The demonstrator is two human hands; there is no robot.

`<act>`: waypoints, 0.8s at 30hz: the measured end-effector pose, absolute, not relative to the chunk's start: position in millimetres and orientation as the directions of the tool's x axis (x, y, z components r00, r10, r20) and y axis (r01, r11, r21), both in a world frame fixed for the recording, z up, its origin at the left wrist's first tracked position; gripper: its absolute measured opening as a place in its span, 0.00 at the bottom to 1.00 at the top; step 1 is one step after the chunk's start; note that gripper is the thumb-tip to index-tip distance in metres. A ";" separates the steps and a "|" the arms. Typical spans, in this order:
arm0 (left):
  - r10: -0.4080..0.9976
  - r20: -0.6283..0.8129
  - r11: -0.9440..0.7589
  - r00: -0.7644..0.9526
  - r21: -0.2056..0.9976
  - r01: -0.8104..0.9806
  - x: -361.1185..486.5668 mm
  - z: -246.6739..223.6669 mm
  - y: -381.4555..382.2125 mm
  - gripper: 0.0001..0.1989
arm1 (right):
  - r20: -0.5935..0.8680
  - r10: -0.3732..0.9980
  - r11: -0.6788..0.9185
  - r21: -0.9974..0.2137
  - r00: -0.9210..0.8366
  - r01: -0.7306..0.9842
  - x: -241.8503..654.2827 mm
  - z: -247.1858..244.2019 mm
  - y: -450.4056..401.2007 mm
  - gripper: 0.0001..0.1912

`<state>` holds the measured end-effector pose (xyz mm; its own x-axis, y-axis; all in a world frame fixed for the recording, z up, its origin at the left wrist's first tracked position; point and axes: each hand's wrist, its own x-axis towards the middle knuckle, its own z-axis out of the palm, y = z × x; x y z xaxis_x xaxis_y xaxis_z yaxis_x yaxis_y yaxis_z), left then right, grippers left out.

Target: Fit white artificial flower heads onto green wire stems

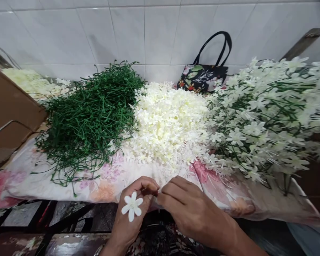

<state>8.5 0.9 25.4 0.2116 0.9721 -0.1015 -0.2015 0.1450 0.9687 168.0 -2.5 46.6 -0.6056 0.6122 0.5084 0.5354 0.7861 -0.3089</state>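
Observation:
My left hand (130,217) is closed at the table's front edge, and a white artificial flower (132,206) with open petals shows against its back, by the thumb. Its stem is hidden in the fingers. My right hand (188,209) has its fingers pinched together close to my left fingertips. Whatever is in that pinch is too small and covered to make out. Just beyond both hands lies a heap of loose white flower heads (168,121). To its left is a tangled pile of green plastic stems (93,113). On the right, white flowers on green stems (258,124) are massed together.
A floral-printed cloth (144,174) covers the table. At the left edge stands a brown cardboard box (10,110), with more pale flower heads (29,81) behind it. A black flowered handbag (202,76) leans against the white tiled wall (160,35).

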 end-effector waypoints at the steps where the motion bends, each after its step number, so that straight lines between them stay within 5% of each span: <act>1: 0.957 -0.156 0.193 0.245 0.971 -0.138 9.5 25.2 0.9 0.02 | 0.505 0.594 0.800 -0.285 -0.627 0.529 165.6 48.0 -2.5 0.15; 10: 0.964 -0.264 0.266 0.036 0.947 -0.182 10.6 16.3 2.5 0.05 | 0.609 0.670 0.664 -0.236 -0.425 0.710 205.9 41.1 13.0 0.11; 19: 0.967 -0.234 0.211 -0.104 0.958 -0.193 27.1 24.5 25.1 0.10 | 0.274 0.808 0.570 -0.139 -0.522 0.810 224.8 33.7 34.4 0.12; 24: 0.981 -0.183 0.169 -0.064 0.969 -0.179 28.4 20.7 28.7 0.09 | 0.243 0.803 0.579 -0.100 -0.544 0.809 225.8 27.3 33.3 0.15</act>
